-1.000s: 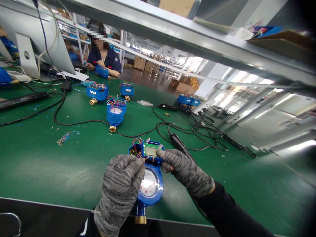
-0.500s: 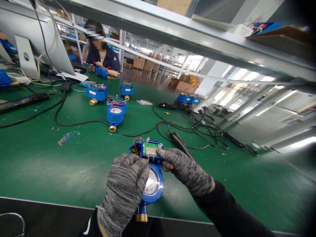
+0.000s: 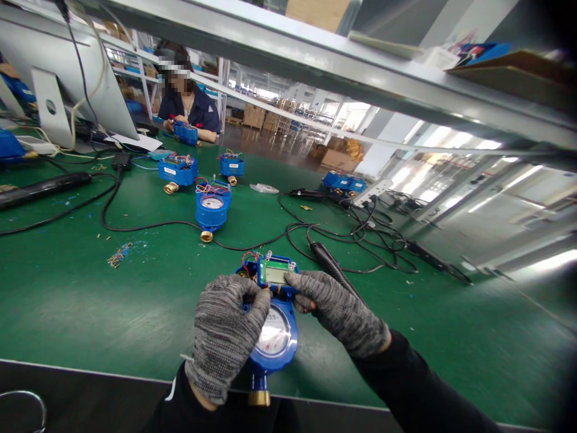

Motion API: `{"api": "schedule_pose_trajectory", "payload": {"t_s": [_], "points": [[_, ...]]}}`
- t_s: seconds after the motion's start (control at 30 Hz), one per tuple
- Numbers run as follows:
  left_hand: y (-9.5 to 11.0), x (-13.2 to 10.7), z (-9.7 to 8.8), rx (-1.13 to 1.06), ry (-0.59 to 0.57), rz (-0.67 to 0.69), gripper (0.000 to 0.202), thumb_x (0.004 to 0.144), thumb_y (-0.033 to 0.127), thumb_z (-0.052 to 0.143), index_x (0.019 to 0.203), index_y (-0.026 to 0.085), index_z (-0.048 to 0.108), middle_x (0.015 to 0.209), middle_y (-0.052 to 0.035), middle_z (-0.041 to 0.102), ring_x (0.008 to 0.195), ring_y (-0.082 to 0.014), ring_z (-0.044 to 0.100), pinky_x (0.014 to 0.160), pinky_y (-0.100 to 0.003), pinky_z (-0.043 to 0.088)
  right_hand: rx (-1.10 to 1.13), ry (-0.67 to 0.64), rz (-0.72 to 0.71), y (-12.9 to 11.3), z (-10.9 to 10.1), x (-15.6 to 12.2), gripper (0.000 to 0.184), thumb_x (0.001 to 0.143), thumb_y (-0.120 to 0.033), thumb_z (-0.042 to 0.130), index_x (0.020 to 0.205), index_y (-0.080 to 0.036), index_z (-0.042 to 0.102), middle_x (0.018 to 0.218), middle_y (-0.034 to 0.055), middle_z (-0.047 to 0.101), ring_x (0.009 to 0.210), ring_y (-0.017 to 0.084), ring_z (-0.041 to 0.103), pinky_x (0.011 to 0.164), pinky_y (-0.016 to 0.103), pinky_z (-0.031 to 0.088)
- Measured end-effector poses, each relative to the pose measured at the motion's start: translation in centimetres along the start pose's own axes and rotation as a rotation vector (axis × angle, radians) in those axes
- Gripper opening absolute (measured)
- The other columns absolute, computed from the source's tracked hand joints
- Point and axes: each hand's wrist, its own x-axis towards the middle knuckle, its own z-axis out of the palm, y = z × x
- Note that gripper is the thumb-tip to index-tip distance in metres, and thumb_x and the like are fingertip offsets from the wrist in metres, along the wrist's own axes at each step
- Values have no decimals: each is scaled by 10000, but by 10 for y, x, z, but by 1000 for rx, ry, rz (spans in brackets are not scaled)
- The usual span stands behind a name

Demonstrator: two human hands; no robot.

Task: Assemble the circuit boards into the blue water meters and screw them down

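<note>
A blue water meter (image 3: pixel 274 337) with a round clear dial and a brass end lies at the table's front edge. Above its dial sits a green circuit board with a grey display (image 3: pixel 273 275), in a blue housing with thin coloured wires. My right hand (image 3: pixel 336 307), in a grey knit glove, grips the board's right end between thumb and fingers. At the board's lower left corner my left hand (image 3: pixel 231 331), gloved alike, has thumb and forefinger pressed together by the wires. Its fingertips hide whatever they pinch. Part of the dial is behind the left thumb.
More blue water meters (image 3: pixel 211 210) stand further back on the green table (image 3: pixel 148 313). A black electric screwdriver (image 3: pixel 333 267) and tangled cables lie beyond my right hand. Small screws (image 3: pixel 119 255) are scattered at left. A person (image 3: pixel 189 111) sits across, handling another meter.
My left hand has shifted slightly and its thumb has moved up toward the board's corner, uncovering more of the dial. My right hand stays on the board.
</note>
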Motion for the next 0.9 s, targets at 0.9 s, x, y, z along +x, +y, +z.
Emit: {"api": "schedule_pose_trajectory", "payload": {"t_s": [0.9], "points": [[7,2,-3,271,136,223,173,806,327,622,860,183,701,827,-59,724,770,-252,648,757,-431,518,-12,-17,34,-1,-1,1,364,879,-446,593,646,-167,583,596,-19,494,575,112,453,582,278,365]]}}
